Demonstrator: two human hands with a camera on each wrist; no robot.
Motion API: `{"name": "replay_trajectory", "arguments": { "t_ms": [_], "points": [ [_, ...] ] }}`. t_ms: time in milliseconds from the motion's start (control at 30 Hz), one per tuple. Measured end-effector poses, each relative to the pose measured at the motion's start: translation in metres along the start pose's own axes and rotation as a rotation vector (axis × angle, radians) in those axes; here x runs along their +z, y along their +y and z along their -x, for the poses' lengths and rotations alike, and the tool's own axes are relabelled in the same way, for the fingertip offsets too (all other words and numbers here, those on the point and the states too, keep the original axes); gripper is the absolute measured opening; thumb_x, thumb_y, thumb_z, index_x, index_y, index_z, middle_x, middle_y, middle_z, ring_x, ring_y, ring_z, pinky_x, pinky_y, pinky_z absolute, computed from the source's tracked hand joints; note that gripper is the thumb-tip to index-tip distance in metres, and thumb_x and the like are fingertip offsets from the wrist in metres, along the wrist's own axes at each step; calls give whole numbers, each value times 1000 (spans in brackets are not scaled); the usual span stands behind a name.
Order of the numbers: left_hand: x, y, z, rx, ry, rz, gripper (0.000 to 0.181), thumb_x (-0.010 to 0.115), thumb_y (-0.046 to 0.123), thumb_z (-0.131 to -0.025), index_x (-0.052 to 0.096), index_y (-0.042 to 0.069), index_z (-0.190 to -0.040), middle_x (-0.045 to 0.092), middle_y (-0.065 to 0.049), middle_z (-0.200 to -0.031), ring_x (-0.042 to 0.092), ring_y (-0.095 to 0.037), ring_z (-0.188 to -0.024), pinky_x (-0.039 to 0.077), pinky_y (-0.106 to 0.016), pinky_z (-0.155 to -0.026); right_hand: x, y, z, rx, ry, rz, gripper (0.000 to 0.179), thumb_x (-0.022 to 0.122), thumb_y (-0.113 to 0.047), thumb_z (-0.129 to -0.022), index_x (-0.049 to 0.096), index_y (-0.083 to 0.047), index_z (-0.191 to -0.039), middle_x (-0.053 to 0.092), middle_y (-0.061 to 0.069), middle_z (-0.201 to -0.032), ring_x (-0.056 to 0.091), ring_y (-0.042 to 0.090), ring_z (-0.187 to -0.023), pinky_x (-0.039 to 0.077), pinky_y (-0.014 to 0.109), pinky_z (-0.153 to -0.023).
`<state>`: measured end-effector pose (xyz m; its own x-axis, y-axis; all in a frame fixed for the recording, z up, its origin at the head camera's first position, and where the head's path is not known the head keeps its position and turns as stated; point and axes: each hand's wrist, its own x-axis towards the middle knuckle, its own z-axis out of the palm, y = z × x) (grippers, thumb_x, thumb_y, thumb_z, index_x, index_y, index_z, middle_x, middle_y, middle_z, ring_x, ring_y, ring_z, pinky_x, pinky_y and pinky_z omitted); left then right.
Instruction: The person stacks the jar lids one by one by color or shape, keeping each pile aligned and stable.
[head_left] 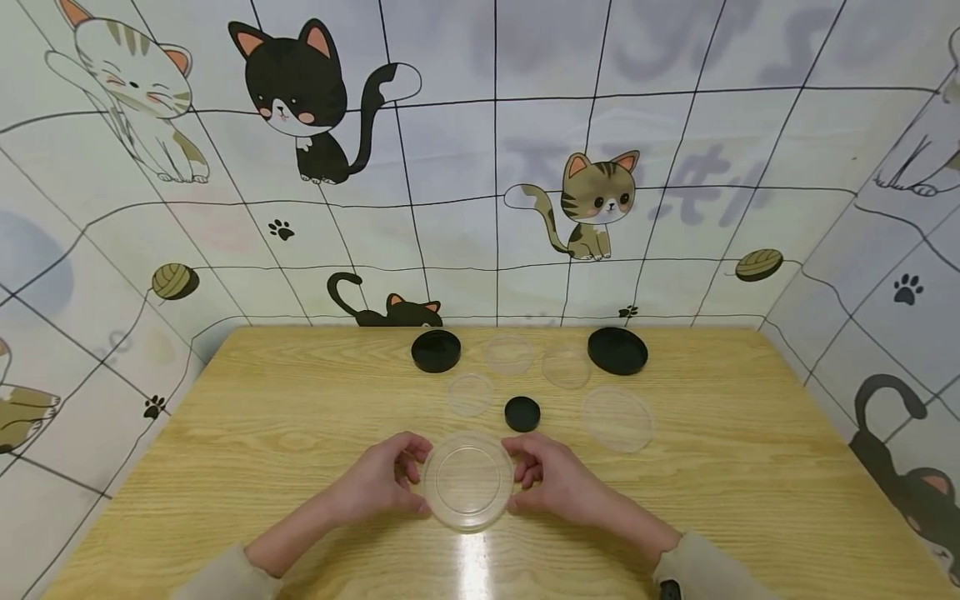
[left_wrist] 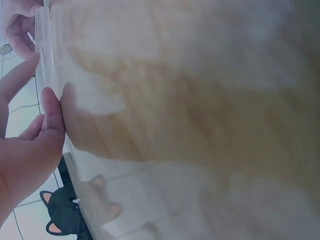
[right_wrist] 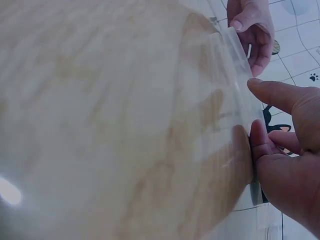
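A clear round plastic lid (head_left: 468, 482) with a ring inside its rim lies on the wooden table in front of me. My left hand (head_left: 386, 477) holds its left edge between thumb and curled fingers. On the opposite edge my right hand (head_left: 557, 483) grips it the same way. In the left wrist view, the left fingertips (left_wrist: 54, 107) meet the lid's low side wall close to the tabletop. The right wrist view has the right thumb and fingers (right_wrist: 259, 137) against the other side of that wall.
Beyond the hands lie a small black disc (head_left: 522, 414), two larger black round lids, one at left (head_left: 436, 351) and one at right (head_left: 617, 351), and several clear discs, the largest (head_left: 617, 418) at right. A cat-print cloth (head_left: 465, 167) stands behind the table (head_left: 300, 383).
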<state>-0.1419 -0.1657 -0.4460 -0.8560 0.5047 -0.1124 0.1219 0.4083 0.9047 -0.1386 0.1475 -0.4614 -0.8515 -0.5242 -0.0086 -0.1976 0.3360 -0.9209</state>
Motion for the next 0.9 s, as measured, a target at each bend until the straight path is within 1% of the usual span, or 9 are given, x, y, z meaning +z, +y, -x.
{"name": "replay_trajectory", "arguments": {
  "t_ms": [100, 200, 233, 367, 500, 567, 667, 767, 900],
  "points": [
    [-3, -1, -1, 1, -6, 3, 73, 92, 0, -71, 54, -6, -132, 57, -14, -117, 57, -25, -92, 54, -26, -73, -5, -1, 3, 11, -3, -4, 75, 87, 5, -76, 52, 7, -142, 59, 15, -122, 60, 19, -89, 55, 25, -77],
    [-8, 0, -4, 18, 2, 6, 73, 91, 1, -73, 53, -6, -135, 57, -15, -119, 59, -26, -92, 55, -26, -75, -14, -3, 8, 30, -3, 1, 80, 87, 3, -78, 48, 2, -148, 56, 16, -132, 60, 23, -93, 54, 27, -79],
    [-10, 1, -6, 27, 7, 4, 73, 91, 1, -74, 53, -6, -135, 56, -15, -119, 60, -26, -92, 55, -26, -76, -18, -4, 10, 37, 0, 8, 82, 87, 2, -79, 47, 1, -150, 55, 17, -133, 60, 24, -94, 54, 27, -80],
    [-17, 10, -13, 63, 23, 28, 72, 89, 3, -77, 52, -5, -138, 55, -20, -123, 59, -29, -95, 56, -29, -79, -36, -11, 20, 4, 30, 8, 81, 86, -3, -81, 45, 1, -151, 51, 21, -136, 61, 30, -100, 54, 29, -85],
    [-18, 25, -26, 105, 21, 38, 72, 89, 4, -79, 53, -1, -140, 54, -24, -128, 60, -32, -101, 57, -32, -83, -55, -16, 30, -41, 73, 11, 82, 86, -5, -83, 43, 2, -152, 50, 26, -139, 61, 34, -103, 55, 31, -88],
    [-16, 34, -35, 128, 18, 52, 71, 89, 4, -79, 53, 2, -141, 54, -23, -133, 61, -32, -105, 57, -33, -86, -66, -19, 35, -62, 95, 20, 82, 85, -5, -83, 42, 1, -153, 49, 27, -140, 61, 34, -105, 55, 32, -90],
    [-9, 47, -49, 167, 6, 87, 71, 88, 3, -80, 53, 5, -143, 55, -17, -139, 62, -31, -114, 56, -35, -92, -84, -21, 41, -95, 136, 29, 83, 84, -3, -85, 40, 1, -155, 48, 27, -143, 61, 31, -107, 55, 32, -92],
    [1, 59, -66, 206, -18, 123, 74, 86, 1, -81, 51, 5, -146, 54, -14, -144, 60, -32, -122, 53, -37, -98, -101, -21, 48, -103, 190, 46, 83, 82, 0, -85, 38, 0, -156, 49, 24, -143, 62, 25, -109, 54, 29, -93],
    [18, 71, -91, 220, -52, 172, 76, 85, 0, -83, 49, 7, -149, 51, -11, -148, 56, -33, -130, 49, -44, -104, -117, -17, 54, -105, 249, 78, 85, 82, 1, -85, 37, 0, -156, 50, 23, -142, 63, 20, -109, 53, 24, -93]
  ]
}}
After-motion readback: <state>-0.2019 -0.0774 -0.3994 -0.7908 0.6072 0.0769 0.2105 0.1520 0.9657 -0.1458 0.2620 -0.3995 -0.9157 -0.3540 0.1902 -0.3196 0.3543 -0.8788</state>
